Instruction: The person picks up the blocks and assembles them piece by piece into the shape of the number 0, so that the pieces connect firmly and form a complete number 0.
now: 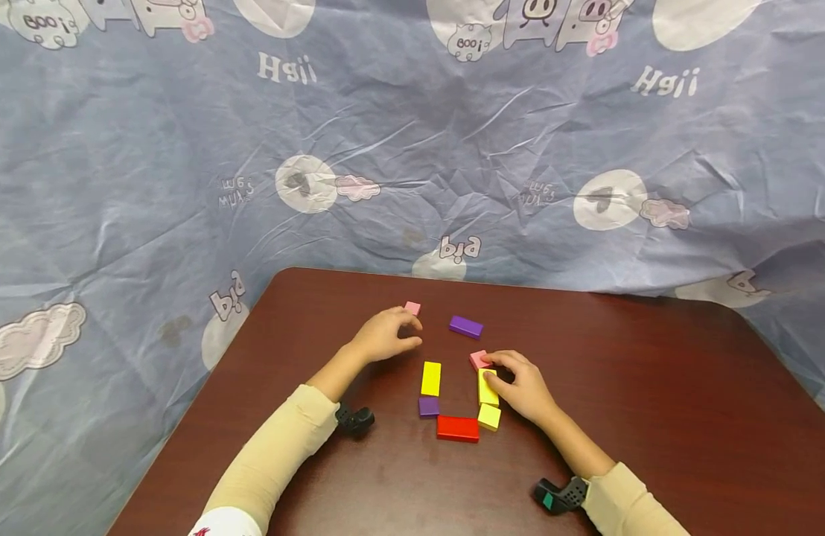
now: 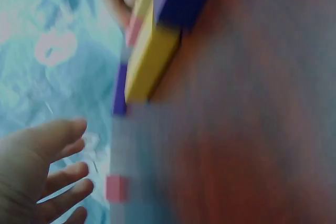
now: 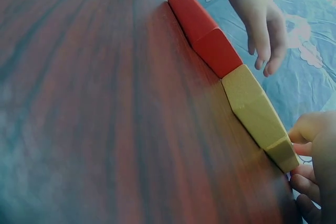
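My right hand pinches a pink block at the far end of a yellow block, its thumb over the yellow one. A square yellow block follows on the near side, then a red block lying crosswise. On the left, a small purple block sits against another yellow block. My left hand reaches over the table with fingers spread and holds nothing. Just beyond its fingers lies a second pink block, also in the left wrist view.
A long purple block lies between and beyond the hands on the brown table. Behind the table's far edge hangs a wrinkled, printed blue cloth. Black wrist devices sit on both forearms.
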`<act>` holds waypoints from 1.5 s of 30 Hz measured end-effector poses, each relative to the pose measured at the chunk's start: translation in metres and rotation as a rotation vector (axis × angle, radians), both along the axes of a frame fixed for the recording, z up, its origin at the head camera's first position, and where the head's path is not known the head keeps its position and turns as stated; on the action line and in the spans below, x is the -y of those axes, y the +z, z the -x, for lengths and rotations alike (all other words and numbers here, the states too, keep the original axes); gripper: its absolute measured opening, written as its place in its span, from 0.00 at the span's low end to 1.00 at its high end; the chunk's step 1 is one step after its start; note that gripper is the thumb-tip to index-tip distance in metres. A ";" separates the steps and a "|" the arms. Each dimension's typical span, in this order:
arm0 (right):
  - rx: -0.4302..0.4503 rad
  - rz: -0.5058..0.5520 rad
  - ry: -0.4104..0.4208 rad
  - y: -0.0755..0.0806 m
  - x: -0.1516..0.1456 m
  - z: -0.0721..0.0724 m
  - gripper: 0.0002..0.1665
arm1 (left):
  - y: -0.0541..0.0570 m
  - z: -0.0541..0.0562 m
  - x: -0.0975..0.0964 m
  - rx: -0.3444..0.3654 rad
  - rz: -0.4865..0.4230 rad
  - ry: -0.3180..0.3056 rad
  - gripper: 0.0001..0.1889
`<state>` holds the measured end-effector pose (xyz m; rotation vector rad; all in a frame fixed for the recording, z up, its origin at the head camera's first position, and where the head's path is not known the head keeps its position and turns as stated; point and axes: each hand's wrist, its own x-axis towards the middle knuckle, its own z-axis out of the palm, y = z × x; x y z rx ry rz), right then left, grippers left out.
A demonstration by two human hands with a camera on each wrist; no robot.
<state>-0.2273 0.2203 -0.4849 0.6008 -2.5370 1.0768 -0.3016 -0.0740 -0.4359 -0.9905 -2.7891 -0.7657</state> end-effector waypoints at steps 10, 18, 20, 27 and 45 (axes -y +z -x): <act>0.005 0.000 0.016 0.002 0.004 -0.001 0.16 | -0.018 0.046 0.007 0.020 0.022 0.217 0.18; 0.015 -0.005 0.013 0.004 0.004 0.001 0.17 | -0.029 0.056 0.000 0.066 -0.015 0.237 0.25; 0.016 -0.008 0.012 0.003 0.005 0.002 0.17 | -0.028 0.057 0.000 0.068 -0.019 0.233 0.23; 0.025 0.000 0.008 0.003 0.005 0.001 0.17 | -0.025 0.061 0.000 0.064 -0.008 0.202 0.18; 0.017 0.004 -0.006 0.001 0.000 -0.001 0.17 | -0.008 0.025 -0.021 0.092 0.112 -0.166 0.16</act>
